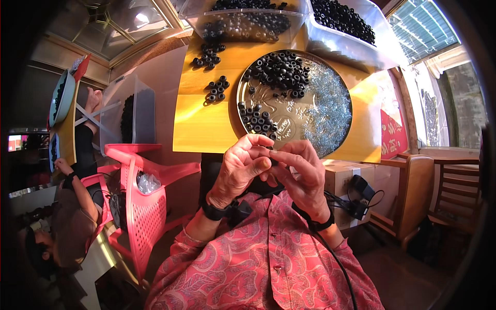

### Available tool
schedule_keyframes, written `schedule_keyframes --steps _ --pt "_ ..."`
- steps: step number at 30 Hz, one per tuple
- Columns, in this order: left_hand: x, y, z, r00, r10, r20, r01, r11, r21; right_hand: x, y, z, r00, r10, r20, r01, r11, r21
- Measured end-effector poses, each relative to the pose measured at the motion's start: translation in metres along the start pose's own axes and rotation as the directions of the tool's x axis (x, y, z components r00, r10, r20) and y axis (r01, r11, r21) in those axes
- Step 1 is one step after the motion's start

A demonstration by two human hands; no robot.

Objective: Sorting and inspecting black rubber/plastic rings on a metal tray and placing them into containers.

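My left hand (238, 169) and my right hand (300, 166) meet just in front of a round metal tray (238, 93). Fingers of both hands are closed in a pinch around a small black part (271, 148), mostly hidden by the fingertips. On the tray's far side lies a heap of short black hollow caps (281, 71). A smaller cluster of black caps (257, 120) sits at its near left, close to my left fingertips. Many tiny clear-blue pieces (328, 111) cover the right half of the tray.
Two small groups of black caps (218, 88) lie on the yellow tabletop (199, 126). Clear plastic bins (356, 49) of black parts stand behind. A pink chair (147, 206) is at left, near a seated person (77, 206). A cardboard box (343, 178) with cables stands at right.
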State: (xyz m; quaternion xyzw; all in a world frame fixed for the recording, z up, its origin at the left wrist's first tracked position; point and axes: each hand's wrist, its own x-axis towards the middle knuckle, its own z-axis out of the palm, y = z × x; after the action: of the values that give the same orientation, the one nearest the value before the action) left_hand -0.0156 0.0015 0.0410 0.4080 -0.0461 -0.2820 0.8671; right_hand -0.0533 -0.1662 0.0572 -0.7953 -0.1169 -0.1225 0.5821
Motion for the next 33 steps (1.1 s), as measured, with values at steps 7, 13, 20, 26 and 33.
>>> schedule_keyframes --steps 7,13,20,26,33 --pt "-0.001 -0.001 -0.008 0.992 -0.122 0.015 0.119 0.984 0.131 -0.004 0.001 -0.004 1.000 -0.021 0.013 0.021 0.999 0.037" --pt "0.001 -0.008 -0.008 0.992 -0.124 0.023 0.122 0.989 0.084 -0.003 0.006 -0.007 0.999 -0.041 0.025 0.041 0.999 -0.012" --pt "0.000 -0.011 -0.004 0.993 -0.114 0.026 0.112 0.991 0.075 -0.005 0.011 -0.007 0.998 -0.062 0.012 0.062 0.998 -0.023" --pt "-0.001 -0.010 -0.003 0.994 -0.104 0.018 0.102 0.992 0.081 -0.005 0.009 -0.005 0.995 -0.099 -0.010 0.098 0.993 -0.067" --pt "-0.002 -0.005 -0.007 0.999 -0.025 0.035 0.031 0.983 -0.181 -0.011 0.015 0.010 0.996 0.077 -0.043 -0.056 0.927 0.372"
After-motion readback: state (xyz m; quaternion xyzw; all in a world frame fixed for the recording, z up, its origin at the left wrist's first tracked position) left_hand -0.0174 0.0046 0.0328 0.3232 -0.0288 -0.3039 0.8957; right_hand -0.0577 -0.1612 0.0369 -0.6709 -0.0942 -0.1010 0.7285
